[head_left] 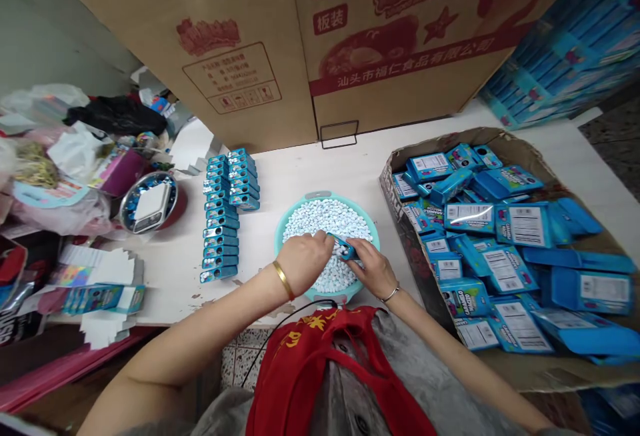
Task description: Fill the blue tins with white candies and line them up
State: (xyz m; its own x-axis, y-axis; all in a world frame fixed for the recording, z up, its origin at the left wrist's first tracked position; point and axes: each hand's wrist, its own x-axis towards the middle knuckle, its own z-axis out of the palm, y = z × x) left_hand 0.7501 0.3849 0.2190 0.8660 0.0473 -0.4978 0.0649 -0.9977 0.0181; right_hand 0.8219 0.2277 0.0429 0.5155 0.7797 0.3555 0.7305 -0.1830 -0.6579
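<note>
My right hand point(373, 269) holds a small blue candy box point(344, 248), tilted above a round turquoise basin point(278, 233). White candies show at the box's opening. My left hand point(306, 261) is closed, back up, its fingertips at the box's left end; what it grips is hidden. Many small pale candies point(325, 213) fill the basin beneath both hands. Left of the basin, filled blue boxes point(220, 229) stand in two rows with white candies showing at their tops.
On the right a large cardboard tray point(423, 276) holds many flat blue boxes point(523, 226). Tall brown cartons point(250, 36) wall off the back, with a black wire stand point(340, 135) before them. At left are a metal bowl point(173, 213) with a scale and heaped bags.
</note>
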